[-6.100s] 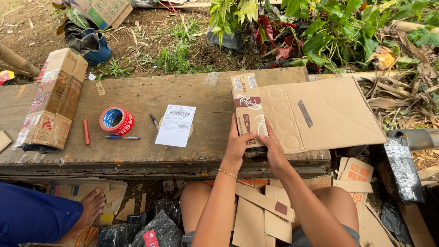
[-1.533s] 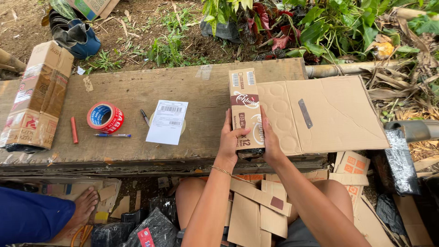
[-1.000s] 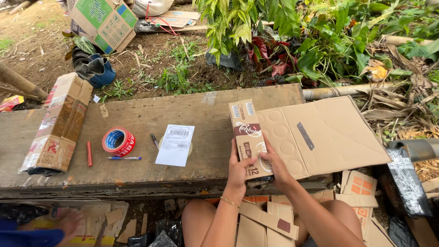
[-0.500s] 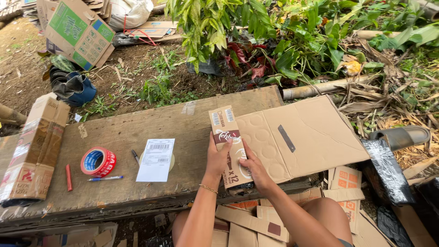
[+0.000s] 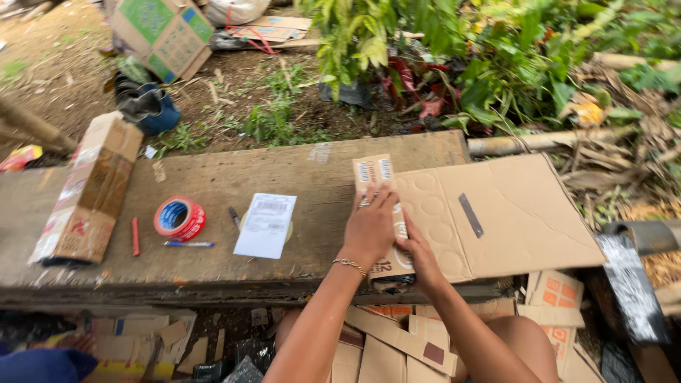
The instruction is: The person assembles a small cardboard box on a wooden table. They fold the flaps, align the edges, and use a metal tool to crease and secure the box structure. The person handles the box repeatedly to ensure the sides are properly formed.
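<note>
A flattened brown cardboard box (image 5: 496,216) lies on a weathered wooden plank bench (image 5: 234,177), with one printed side panel (image 5: 374,174) folded up along its left edge. My left hand (image 5: 370,227) presses flat on that panel, a bracelet on its wrist. My right hand (image 5: 420,257) rests just to the right, on the panel's lower part and the fold line. Neither hand holds anything.
Left on the bench lie a white paper label (image 5: 266,224), a red tape roll (image 5: 179,218), a blue pen (image 5: 188,244), a red marker (image 5: 135,236) and a taped carton (image 5: 92,188). Cardboard scraps (image 5: 397,340) lie below; plants (image 5: 454,50) grow behind.
Both hands moved from holding the panel's lower end to pressing flat on it. The view shifted, so the bench appears lower and further right.
</note>
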The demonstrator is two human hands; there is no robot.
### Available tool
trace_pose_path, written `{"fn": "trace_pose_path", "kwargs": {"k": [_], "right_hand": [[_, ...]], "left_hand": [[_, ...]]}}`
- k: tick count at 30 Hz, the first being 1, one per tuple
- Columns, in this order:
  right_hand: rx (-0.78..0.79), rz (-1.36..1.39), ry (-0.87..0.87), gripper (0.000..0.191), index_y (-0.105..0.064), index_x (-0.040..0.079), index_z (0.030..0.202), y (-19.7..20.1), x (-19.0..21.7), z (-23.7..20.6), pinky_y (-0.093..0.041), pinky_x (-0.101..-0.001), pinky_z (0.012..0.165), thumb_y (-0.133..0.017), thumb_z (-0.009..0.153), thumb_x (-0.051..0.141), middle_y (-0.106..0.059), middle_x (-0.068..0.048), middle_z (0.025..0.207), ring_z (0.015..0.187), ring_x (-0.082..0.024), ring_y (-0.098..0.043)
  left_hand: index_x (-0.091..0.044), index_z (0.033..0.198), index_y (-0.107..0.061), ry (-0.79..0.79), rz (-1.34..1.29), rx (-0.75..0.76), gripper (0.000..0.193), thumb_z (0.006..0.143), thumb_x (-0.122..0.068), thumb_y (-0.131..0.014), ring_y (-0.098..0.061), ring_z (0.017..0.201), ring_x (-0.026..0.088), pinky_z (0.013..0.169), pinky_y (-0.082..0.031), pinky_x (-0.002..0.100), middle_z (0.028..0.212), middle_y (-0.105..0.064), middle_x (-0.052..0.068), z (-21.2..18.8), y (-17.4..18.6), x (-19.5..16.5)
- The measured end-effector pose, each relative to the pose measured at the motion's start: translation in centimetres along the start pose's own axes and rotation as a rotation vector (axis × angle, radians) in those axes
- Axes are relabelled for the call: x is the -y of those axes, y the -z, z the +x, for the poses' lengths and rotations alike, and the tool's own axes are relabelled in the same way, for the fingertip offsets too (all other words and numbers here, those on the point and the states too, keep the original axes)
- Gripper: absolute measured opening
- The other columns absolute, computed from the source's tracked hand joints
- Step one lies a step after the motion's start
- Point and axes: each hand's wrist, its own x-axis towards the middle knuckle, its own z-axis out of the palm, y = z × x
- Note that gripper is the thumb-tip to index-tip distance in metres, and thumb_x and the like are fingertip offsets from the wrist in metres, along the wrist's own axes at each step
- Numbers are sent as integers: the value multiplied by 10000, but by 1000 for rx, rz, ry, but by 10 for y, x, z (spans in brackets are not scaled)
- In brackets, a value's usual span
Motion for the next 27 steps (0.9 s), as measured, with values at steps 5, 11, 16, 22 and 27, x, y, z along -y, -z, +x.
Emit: {"fn": "trace_pose_path", "kwargs": {"k": [5, 11, 16, 22, 27], "right_hand": [[-40, -61, -17, 818, -242, 176, 1643, -4, 0, 2, -427, -350, 1071, -468, 857, 169, -443, -89, 1591, 1344, -217, -515], [-26, -81, -7, 713, -258, 130, 1625, -1, -8, 2, -387, -353, 1114, -400, 928, 171, -396, -81, 1626, 1400, -197, -469], [-46, -136, -17, 673, -250, 123, 1608, -1, -10, 0, -330, -358, 1150, -382, 952, 191, -320, -47, 1665, 1450, -203, -397], [-14, -34, 226, 731, -310, -24, 1588, 7, -17, 5, -171, -326, 1242, -161, 1053, 450, -338, -136, 1676, 1551, -195, -289], [-215, 300, 227, 769, -366, -48, 1525, 21, -33, 11, -254, -395, 1257, -174, 1068, 538, -404, -203, 1607, 1511, -290, -365]], "left_hand": [[-102, 1448, -528, 41, -85, -21, 492, 983, -253, -467, -292, 1547, 319, 1273, -164, 492, 1626, -396, 91, -4, 7, 0], [-189, 1524, -451, 125, -132, 37, 590, 982, -421, -432, -205, 1547, 305, 1257, -89, 487, 1663, -304, 69, -12, 9, -5], [-198, 1538, -421, 106, -99, 14, 595, 1001, -453, -392, -203, 1542, 298, 1251, -91, 481, 1663, -279, 61, -12, 11, -4], [-148, 1567, -386, 65, -14, 31, 596, 1030, -404, -366, -214, 1553, 291, 1254, -110, 487, 1675, -275, 83, -12, 9, -5], [-143, 1570, -363, 73, -7, 67, 599, 1014, -366, -383, -194, 1549, 292, 1245, -105, 482, 1671, -260, 77, -10, 1, -7]]}}
